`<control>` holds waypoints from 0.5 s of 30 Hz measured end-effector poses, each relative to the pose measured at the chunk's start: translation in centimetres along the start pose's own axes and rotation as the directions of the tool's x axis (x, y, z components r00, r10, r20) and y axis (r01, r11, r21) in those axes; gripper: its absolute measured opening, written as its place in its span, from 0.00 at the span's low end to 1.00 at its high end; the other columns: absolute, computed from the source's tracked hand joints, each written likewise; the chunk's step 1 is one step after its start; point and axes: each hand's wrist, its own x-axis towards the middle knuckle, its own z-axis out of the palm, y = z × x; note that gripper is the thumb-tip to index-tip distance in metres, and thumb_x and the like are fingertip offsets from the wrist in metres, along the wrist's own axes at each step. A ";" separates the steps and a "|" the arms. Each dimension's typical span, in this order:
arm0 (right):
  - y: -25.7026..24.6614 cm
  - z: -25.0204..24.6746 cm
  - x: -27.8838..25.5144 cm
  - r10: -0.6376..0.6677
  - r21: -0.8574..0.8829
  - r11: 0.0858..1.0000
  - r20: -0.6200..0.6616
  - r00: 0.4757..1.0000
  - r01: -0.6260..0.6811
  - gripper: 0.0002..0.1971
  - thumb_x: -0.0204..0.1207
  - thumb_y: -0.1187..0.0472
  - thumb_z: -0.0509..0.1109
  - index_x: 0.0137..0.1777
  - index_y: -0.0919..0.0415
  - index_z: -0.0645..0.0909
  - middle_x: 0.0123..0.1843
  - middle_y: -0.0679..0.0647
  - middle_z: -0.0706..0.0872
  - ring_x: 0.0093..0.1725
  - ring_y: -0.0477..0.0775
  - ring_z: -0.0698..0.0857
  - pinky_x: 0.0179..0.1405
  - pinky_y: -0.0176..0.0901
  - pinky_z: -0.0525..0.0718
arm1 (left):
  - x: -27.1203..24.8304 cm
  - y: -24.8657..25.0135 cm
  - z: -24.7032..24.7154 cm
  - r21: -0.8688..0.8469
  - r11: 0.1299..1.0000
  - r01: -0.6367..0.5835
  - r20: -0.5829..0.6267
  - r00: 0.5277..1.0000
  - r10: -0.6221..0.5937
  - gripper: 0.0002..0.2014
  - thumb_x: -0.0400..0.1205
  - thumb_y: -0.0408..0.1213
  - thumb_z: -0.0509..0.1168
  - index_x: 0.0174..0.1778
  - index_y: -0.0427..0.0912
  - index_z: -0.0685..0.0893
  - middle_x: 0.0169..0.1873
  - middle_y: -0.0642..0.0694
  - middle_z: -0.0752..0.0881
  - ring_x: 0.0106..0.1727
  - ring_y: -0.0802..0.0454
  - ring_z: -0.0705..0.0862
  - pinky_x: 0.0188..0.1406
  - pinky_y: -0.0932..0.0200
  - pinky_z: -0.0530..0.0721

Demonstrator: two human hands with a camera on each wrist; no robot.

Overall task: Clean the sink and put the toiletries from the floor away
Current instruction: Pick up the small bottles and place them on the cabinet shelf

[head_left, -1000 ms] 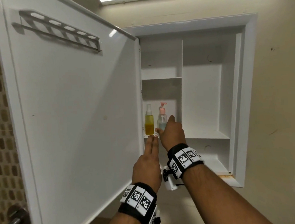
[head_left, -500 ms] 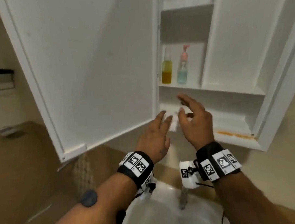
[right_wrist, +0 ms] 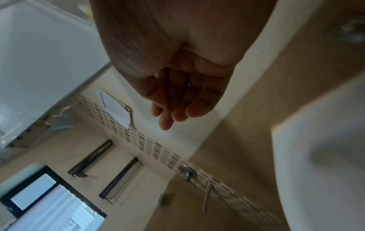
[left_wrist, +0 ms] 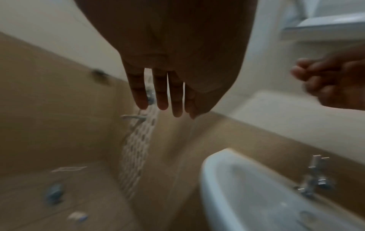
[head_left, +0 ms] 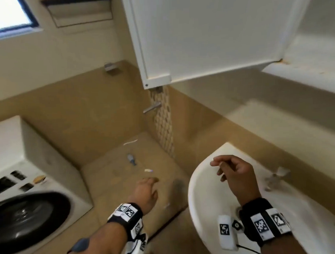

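Observation:
Three small toiletries lie on the tan floor: a white toothbrush (head_left: 130,142) by the far wall, a grey-blue tube (head_left: 131,159) in the middle, and a small white item (head_left: 149,170) nearest me. My left hand (head_left: 146,187) hangs over the floor, fingers straight and empty; the left wrist view shows it (left_wrist: 164,107) above the tube (left_wrist: 53,193). My right hand (head_left: 222,168) hovers over the white sink (head_left: 204,194), fingers loosely curled, holding nothing. The sink's tap (head_left: 276,177) stands at its right.
The white cabinet door (head_left: 206,33) hangs open overhead at top centre. A washing machine (head_left: 29,190) fills the left. A wall tap (head_left: 152,108) juts out beside a mosaic tile strip (head_left: 162,123). A window (head_left: 6,16) is at top left.
My view has dropped from the open cabinet and its two bottles down to the floor and sink. Both hands have come down from the cabinet shelf, the left toward the floor.

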 end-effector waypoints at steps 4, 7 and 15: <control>3.2 3.9 -2.1 0.206 0.034 0.977 0.110 0.972 -0.211 0.12 0.80 0.72 0.66 0.46 0.60 0.90 0.43 0.54 0.94 0.37 0.57 0.84 0.36 0.51 0.83 | -4.2 -8.8 1.3 -0.014 0.954 0.300 0.054 0.953 -0.299 0.21 0.83 0.37 0.64 0.73 0.42 0.78 0.68 0.44 0.83 0.70 0.46 0.81 0.68 0.62 0.74; 3.8 6.8 -2.7 0.290 -0.008 0.956 0.184 0.939 -0.294 0.11 0.80 0.71 0.65 0.49 0.61 0.89 0.44 0.54 0.94 0.38 0.56 0.84 0.39 0.51 0.83 | -6.4 -13.6 1.3 0.033 0.906 0.421 0.089 0.902 -0.422 0.20 0.83 0.38 0.64 0.72 0.43 0.80 0.66 0.45 0.85 0.68 0.47 0.83 0.66 0.62 0.77; 3.4 15.9 -3.2 0.393 -0.078 0.920 0.188 0.900 -0.385 0.11 0.81 0.72 0.64 0.51 0.65 0.88 0.44 0.59 0.94 0.38 0.54 0.86 0.39 0.43 0.86 | -10.1 -26.6 3.0 -0.106 0.783 0.613 0.162 0.787 -0.595 0.14 0.81 0.37 0.65 0.62 0.45 0.85 0.55 0.45 0.90 0.58 0.44 0.87 0.59 0.59 0.81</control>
